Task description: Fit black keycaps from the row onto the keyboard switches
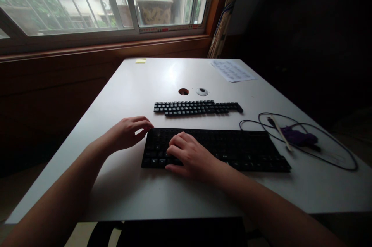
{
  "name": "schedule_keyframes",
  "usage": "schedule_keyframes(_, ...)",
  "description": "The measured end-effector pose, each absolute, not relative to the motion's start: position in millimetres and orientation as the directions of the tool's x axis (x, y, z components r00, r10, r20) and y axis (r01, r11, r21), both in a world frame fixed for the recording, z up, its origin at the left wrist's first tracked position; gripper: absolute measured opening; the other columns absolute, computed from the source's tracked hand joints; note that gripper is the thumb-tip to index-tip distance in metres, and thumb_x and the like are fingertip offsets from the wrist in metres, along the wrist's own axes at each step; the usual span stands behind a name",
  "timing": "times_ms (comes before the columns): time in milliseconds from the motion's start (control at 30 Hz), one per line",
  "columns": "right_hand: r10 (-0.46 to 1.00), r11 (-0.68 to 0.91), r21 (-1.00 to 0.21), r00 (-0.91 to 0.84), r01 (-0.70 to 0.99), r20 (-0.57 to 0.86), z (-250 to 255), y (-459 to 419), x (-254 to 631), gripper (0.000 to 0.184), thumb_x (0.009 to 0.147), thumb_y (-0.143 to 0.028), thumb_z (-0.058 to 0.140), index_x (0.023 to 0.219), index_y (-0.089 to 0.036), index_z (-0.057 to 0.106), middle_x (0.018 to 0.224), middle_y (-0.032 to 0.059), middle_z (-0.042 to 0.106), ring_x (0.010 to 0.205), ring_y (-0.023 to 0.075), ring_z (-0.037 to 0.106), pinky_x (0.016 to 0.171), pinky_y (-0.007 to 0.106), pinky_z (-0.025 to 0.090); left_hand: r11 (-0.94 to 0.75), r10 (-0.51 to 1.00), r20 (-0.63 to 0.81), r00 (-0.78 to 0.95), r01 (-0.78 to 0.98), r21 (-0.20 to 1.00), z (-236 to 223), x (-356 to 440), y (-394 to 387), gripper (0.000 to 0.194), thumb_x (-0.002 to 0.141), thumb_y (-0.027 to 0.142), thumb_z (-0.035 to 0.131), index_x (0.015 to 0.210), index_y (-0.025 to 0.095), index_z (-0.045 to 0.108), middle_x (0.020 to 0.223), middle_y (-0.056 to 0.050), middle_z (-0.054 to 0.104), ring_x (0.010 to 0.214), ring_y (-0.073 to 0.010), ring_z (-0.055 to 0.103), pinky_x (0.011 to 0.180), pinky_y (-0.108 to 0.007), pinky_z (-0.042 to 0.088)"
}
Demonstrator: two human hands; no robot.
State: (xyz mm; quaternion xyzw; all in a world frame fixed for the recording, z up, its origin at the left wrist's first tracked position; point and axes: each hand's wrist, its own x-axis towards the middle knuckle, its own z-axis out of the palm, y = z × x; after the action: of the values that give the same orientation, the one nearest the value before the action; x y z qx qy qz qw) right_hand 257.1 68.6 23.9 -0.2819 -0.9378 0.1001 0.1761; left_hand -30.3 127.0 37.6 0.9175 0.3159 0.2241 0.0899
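A black keyboard (247, 150) lies in front of me on the white table, with bottom-row keys in place and a darker upper area where single keys are hard to make out. My left hand (129, 132) has thumb and fingertips closed together at the keyboard's far left corner. Over the left part of the keyboard, my right hand (190, 156) rests with bent fingers and the thumb near the front edge; whatever its fingertips hold is hidden. Behind the keyboard, loose black keycaps (194, 108) stand lined up in tight rows.
On the right, a cable (328, 161) loops around a purple cloth item (299, 137) and a pale thin stick (280, 132). Printed papers (234, 70) and a yellow note (141, 61) lie at the far edge. A round hole (183, 92) pierces the table (122, 185).
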Motion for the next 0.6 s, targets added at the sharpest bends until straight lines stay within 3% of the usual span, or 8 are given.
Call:
schedule_keyframes(267,0.589,0.805,-0.263,-0.768,0.532,0.252,21.4,64.9,254.0,0.061,0.094,-0.046,0.067,0.148,-0.022,0.049,0.125,0.0110,0.059,0.115,0.0286,0.049,0.107,0.049,0.042,-0.781,0.625,0.361,0.692,0.559,0.280,36.1,-28.1,126.4,0.017,0.097,0.015,0.055,0.105,0.021,0.069,0.102,-0.006,0.072,0.086,-0.0162,0.070,0.076,-0.026,0.054)
schedule_keyframes(600,0.606,0.795,-0.193,-0.760,0.575,0.236,17.7,60.9,248.3,0.062,0.097,-0.051,0.060,0.151,-0.026,0.047,0.128,0.0112,0.057,0.119,0.0295,0.046,0.111,0.050,0.039,-0.765,0.640,0.359,0.680,0.606,0.216,34.7,-24.5,124.2,0.016,0.097,0.015,0.054,0.104,0.021,0.068,0.100,-0.005,0.072,0.084,-0.0161,0.070,0.073,-0.026,0.052)
